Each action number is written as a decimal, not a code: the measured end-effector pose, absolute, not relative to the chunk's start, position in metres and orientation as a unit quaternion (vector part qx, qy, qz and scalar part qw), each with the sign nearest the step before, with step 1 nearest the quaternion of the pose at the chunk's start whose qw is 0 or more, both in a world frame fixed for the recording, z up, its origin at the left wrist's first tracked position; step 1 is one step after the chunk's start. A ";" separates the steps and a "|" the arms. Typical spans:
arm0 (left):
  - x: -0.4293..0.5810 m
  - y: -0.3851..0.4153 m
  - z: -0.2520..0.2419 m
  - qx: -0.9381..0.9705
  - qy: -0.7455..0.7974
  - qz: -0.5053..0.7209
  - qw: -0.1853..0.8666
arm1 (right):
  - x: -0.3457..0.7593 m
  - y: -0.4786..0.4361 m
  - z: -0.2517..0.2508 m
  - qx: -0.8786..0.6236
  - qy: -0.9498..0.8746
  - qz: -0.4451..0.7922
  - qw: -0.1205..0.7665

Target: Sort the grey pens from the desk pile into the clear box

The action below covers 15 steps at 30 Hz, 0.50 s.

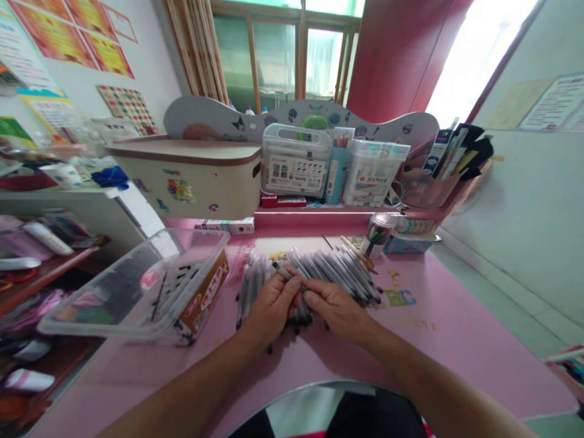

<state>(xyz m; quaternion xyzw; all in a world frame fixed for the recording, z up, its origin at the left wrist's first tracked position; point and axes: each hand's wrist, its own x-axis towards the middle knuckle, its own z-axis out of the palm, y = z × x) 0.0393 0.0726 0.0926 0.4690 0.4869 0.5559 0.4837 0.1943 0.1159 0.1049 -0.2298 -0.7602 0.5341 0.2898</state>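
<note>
We appear to be working on a single pen, its slim barrel slanting above the heaped pens, with the grip of our left hand clamped around it and that of our right hand pinched at its nearer end; our fingers hide the detail there. The next move, we judge, calls for a steady left hold while the right fingertips turn or pull at that narrow shaft. The heap shows slender, translucent plastic tubes with dark ends on the smooth pink tabletop, near a clear, rigid plastic bin.
</note>
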 end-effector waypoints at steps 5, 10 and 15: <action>0.034 0.077 0.099 0.449 0.482 0.569 0.493 | 0.201 0.122 0.098 -0.267 -0.767 0.518 0.269; 0.024 0.085 0.098 0.387 0.441 0.565 0.581 | 0.206 0.135 0.092 -0.318 -0.713 0.538 0.318; 0.021 0.080 0.091 0.382 0.347 0.416 0.749 | 0.206 0.141 0.087 -0.341 -0.678 0.555 0.340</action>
